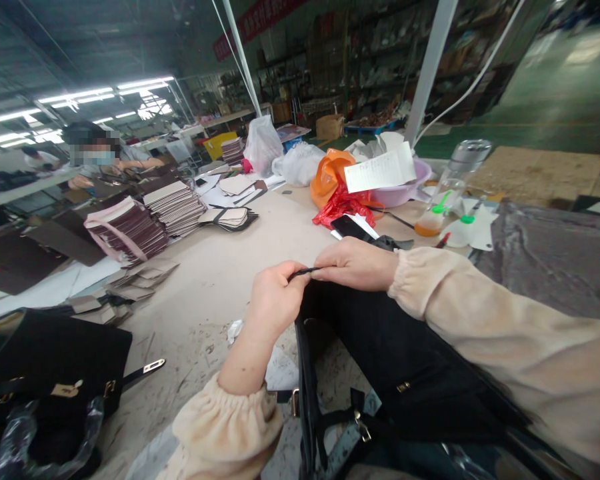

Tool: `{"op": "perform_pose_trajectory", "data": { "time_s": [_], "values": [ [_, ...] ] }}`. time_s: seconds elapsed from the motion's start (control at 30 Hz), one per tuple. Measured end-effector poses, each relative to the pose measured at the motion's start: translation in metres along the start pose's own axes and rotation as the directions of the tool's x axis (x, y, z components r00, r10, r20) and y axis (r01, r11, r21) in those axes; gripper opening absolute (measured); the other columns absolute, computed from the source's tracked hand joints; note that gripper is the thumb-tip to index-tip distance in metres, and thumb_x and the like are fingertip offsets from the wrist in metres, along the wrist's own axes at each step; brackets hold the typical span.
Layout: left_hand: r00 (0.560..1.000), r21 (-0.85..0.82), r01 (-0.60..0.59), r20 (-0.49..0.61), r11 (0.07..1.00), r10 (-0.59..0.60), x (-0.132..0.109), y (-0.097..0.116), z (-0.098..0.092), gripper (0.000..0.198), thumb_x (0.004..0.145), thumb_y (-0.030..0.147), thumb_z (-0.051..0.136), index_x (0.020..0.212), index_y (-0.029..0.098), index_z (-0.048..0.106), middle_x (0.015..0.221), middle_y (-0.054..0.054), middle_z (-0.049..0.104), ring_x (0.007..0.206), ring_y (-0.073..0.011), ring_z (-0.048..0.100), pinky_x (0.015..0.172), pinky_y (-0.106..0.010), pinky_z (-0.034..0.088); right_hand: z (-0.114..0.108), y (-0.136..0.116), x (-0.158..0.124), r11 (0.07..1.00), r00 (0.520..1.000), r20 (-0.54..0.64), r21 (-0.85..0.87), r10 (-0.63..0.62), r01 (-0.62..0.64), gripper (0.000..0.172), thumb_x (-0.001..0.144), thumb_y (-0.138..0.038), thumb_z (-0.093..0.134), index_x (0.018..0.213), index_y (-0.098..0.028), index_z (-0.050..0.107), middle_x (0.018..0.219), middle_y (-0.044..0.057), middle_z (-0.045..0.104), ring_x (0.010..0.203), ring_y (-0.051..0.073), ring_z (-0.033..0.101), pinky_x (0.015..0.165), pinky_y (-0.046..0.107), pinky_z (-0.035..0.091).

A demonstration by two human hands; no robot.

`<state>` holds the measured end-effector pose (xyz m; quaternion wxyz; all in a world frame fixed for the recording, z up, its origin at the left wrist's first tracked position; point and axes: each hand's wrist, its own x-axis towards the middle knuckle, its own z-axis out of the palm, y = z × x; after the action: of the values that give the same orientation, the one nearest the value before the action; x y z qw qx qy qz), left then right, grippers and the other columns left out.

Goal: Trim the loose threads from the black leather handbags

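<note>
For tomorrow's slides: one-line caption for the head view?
Left hand and right hand pinch a black piece by its edge over a cluttered worktable.

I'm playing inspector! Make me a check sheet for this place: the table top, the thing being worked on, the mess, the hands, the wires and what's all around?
Surface: pale table, with dark marks and scraps near the front.
Job's things: black bag, with metal fittings; its inside is only partly visible.
Clutter: orange bag, red bag, purple basin and stacked pieces; another black bag at the left.
Hands: left hand and right hand pinch a thin black edge at the bag's top, close together.
Cables: white cord by a metal pole; its ends can't be made out.
Surroundings: shelves behind; a masked person at the left.
</note>
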<state>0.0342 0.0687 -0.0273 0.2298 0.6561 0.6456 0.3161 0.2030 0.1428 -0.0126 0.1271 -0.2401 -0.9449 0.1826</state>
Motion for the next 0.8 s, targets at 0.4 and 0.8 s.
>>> {"op": "perform_pose_trajectory", "data": {
  "time_s": [0.4,0.8],
  "values": [
    [0.997,-0.057,0.071,-0.008,0.996,-0.072,0.004,-0.004,0.004,0.019,0.075,0.033,0.055,0.078,0.021,0.069,0.061,0.003,0.063,0.058,-0.0122,0.052,0.053,-0.022,0.036,-0.001,0.004,-0.012,0.996,0.997,-0.059,0.081,0.044,-0.039,0.026,0.083,-0.029,0.049,0.073,-0.013,0.067,0.059,-0.001,0.057,0.055,0.010,0.048,0.053,0.022,0.031],
    [0.996,-0.065,0.086,-0.012,0.994,-0.087,0.005,-0.002,0.004,0.018,0.075,0.033,0.055,0.077,0.021,0.069,0.061,0.003,0.062,0.060,-0.0121,0.051,0.054,-0.021,0.036,-0.006,-0.006,-0.011,0.983,0.998,-0.058,-0.178,0.035,-0.045,0.029,0.083,-0.032,0.046,0.066,-0.016,0.064,0.060,0.003,0.059,0.059,0.012,0.049,0.056,0.024,0.029]
  ]
}}
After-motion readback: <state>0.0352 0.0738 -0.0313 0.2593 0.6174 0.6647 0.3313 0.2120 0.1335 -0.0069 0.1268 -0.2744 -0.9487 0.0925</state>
